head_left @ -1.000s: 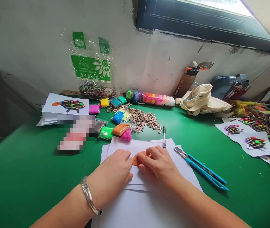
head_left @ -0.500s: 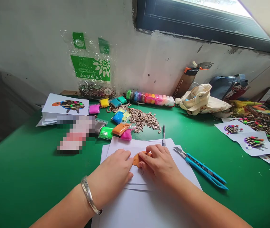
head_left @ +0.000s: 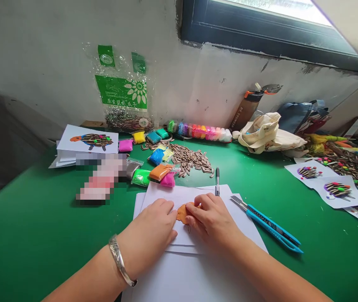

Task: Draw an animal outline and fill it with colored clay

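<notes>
A flattened piece of orange modelling clay [head_left: 182, 214] lies on the top white sheet of paper [head_left: 162, 189], over a drawn outline that shows in part below it. My right hand [head_left: 212, 218] bends its fingers over the clay's right side, with index fingertip and thumb pressed on it. On the paper at the clay's left edge rests my left hand [head_left: 150, 222], palm down, fingers stretched out and the thumb apart. A silver bracelet [head_left: 120, 260] circles that wrist. Both hands partly cover the clay.
Behind the paper are packets of coloured clay [head_left: 141, 178], a heap of sunflower seeds [head_left: 191, 158] and a pen [head_left: 217, 180]. A blue utility knife [head_left: 273, 228] lies to the right, its blade out. Seed-decorated pictures [head_left: 339, 191] and a cloth bag [head_left: 260, 132] stand farther right.
The view has shifted very slightly. My right fingers have moved a little on the orange clay; my left hand stays in place beside it.
</notes>
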Available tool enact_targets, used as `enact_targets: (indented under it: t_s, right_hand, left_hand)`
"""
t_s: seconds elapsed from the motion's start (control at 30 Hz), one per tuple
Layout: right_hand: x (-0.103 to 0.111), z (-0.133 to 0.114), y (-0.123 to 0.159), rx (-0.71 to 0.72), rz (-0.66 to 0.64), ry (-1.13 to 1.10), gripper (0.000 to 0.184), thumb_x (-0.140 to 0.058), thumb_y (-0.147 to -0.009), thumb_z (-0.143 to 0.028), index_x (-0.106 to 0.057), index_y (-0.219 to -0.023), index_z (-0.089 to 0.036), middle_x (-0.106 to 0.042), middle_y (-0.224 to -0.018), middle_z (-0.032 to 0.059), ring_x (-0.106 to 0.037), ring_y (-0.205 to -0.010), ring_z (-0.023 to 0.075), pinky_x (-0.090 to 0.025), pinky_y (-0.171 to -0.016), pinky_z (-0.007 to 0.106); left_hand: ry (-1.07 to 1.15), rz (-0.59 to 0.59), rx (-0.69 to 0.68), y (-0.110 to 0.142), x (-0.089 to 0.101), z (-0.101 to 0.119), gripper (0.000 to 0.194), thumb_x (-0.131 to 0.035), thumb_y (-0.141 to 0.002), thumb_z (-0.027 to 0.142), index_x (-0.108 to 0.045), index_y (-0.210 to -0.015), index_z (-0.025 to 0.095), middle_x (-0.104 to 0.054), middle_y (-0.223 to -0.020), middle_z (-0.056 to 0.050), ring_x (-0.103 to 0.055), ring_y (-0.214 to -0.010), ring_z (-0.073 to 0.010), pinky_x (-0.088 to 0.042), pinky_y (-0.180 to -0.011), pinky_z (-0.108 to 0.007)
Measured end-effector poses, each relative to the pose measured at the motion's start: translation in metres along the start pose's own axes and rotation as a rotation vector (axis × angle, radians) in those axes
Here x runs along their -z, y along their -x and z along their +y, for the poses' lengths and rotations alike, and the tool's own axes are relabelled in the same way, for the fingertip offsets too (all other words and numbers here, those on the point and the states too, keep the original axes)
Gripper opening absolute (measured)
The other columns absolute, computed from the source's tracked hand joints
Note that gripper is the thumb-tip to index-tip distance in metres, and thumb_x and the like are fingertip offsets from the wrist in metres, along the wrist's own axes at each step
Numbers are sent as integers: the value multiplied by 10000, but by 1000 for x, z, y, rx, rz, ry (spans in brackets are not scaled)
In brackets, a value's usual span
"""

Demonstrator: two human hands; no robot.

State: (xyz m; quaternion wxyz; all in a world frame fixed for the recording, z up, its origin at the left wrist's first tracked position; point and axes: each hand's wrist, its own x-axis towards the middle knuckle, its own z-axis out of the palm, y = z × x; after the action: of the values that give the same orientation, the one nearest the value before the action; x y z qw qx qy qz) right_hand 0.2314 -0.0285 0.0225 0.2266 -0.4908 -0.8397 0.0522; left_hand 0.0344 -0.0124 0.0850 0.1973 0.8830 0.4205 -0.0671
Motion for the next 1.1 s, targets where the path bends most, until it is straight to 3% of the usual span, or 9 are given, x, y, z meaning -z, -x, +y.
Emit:
enact_targets:
  t_s: [0.37,0.63,1.1]
  right_hand:
    - [5,1,0,17,68,-14,232,-462,-937,-244,-690,-936,-201,-575,-875,69,-455,-779,183,-339,-710,325]
    - [-1,0,0,31,-8,-24,209,-526,-900,-268,-682,-1024,-206,-573,-877,72,-475,-812,203,-345,-732,343]
    - [2,-1,-4,-12,-18,-24,173,-517,-903,-250,-683,-941,-218,-572,-867,59,-480,-793,191,-347,-719,330]
  left_hand:
    - [3,13,-11,1,-4,-2,164,-497,-853,95,-624,-954,124,-575,-1014,-118,-537,-967,-268,-508,-805,-395]
    - [11,-3,11,-1,-1,0,171,-509,-852,95,-625,-977,111,-575,-1020,-120,-541,-972,-272,-509,-800,-394]
    - [-12,-21,13,-2,-1,1,158,-503,-870,113,-625,-971,126,-579,-1038,-119,-538,-993,-269,-508,-811,-387]
